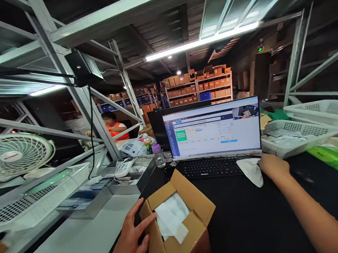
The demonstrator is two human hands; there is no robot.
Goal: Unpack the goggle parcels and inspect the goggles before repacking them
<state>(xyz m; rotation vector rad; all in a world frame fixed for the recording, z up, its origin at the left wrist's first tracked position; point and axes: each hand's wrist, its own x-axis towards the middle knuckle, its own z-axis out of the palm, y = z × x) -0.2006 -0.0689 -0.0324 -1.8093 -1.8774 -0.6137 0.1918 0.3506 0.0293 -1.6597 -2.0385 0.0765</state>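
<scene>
An open cardboard box stands in front of me with its flaps up. White sheets or thin pouches lie inside it; anything beneath them is hidden. My left hand is at the box's left side, fingers spread, the index finger touching its edge. Over on the right, below the monitor's corner, my right hand is closed at the edge of a soft white piece, like a cloth or thin pouch. That piece droops over the right end of the keyboard. My right fingertips are mostly hidden.
Behind the keyboard stands a lit monitor. A purple-capped bottle and grey bins are at left, beyond them a fan. White baskets sit at right. A person in an orange vest is farther back.
</scene>
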